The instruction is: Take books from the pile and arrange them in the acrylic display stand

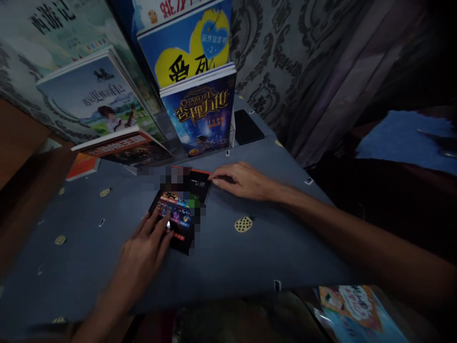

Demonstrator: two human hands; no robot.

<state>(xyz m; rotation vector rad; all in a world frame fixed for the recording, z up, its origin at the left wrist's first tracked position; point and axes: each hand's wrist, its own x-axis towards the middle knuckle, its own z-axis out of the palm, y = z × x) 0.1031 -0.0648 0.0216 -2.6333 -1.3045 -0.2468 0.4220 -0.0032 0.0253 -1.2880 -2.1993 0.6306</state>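
Observation:
A dark book (182, 220) with small colourful pictures and a red top edge lies on the cloth-covered table; parts of it are blurred into blocks. My left hand (144, 245) rests flat on its lower left part, fingers stretched out and slightly apart. At the book's upper right corner, the thumb and forefinger of my right hand (246, 181) come together in a pinch on the edge. Whether the book is open or closed I cannot tell.
Behind the book, upright books stand in a stepped rack, with a blue Charlie book (200, 116) in front. A dark flat object (249, 127) lies to their right. An orange book (84, 166) sits at the left. Below the table's front edge is a light blue book (360, 314).

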